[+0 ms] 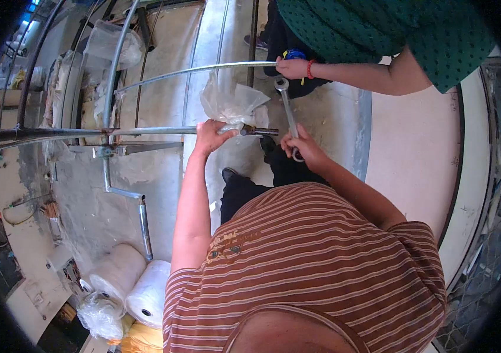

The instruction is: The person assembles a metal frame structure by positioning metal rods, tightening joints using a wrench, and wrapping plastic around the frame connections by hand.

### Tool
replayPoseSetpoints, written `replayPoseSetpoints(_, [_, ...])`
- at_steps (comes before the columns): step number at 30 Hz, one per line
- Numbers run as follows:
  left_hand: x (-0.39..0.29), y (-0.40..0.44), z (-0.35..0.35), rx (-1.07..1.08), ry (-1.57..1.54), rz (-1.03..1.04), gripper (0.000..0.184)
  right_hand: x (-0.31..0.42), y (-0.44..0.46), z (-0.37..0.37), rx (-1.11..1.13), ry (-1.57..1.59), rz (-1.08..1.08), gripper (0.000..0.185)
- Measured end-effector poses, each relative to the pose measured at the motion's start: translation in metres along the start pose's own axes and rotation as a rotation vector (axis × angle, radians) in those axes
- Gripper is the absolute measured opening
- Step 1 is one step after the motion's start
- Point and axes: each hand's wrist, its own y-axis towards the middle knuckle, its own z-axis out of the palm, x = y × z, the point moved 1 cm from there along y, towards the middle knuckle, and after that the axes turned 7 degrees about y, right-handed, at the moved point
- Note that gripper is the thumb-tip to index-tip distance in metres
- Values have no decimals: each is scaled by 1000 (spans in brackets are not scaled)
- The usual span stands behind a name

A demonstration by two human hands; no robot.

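My left hand [210, 137] is wrapped round a long horizontal metal pipe [156, 131], close to its right end, where a darker metal fitting [259, 131] sticks out. Clear plastic [233, 101] bunches up just above that hand. To the right, my right hand [302, 145] grips the lower part of a steel wrench [287, 106]. The wrench stands nearly upright in the view, its open-jaw head at the top, apart from the pipe.
A co-worker's hand [293, 67] holds a tape measure [295, 54] with its metal strip [197, 69] stretched leftward above the pipe. A metal crank [144, 226] hangs at the left. White plastic rolls [149, 294] lie at the lower left. A pale panel [412, 153] is at the right.
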Motion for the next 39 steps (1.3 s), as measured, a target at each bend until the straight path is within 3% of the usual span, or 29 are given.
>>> replayPoseSetpoints(2, [0, 0, -1, 32, 23, -21, 63, -11, -12, -15, 23, -145, -180, 11])
replayPoseSetpoints(5, [3, 3, -1, 59, 34, -40, 64, -11, -21, -23, 67, -304, -255, 10])
replayPoseSetpoints(8, [-3, -1, -5, 46, 24, -40, 64, 24, 1, -10, 185, -82, 79, 14])
replayPoseSetpoints(11, [3, 4, 0, 74, 41, -55, 62, 40, 16, 18, 163, -251, 113, 22])
replayPoseSetpoints(14, [1, 4, -2, 88, 73, -52, 59, 27, 36, 40, 308, -774, -444, 23])
replayPoseSetpoints(17, [-12, 2, -16, 117, 76, -64, 58, 19, 45, 65, 210, -864, -553, 24])
replayPoseSetpoints(20, [-9, 4, -14, 135, 31, -95, 59, 16, 53, 75, 145, -882, -506, 21])
replayPoseSetpoints(29, [-3, 4, -5, 8, 25, -59, 56, 5, 74, 73, 249, -1007, -473, 23])
replayPoseSetpoints(39, [-11, 1, -11, 23, -123, -98, 57, 1, 87, 57, 429, -1209, -582, 24])
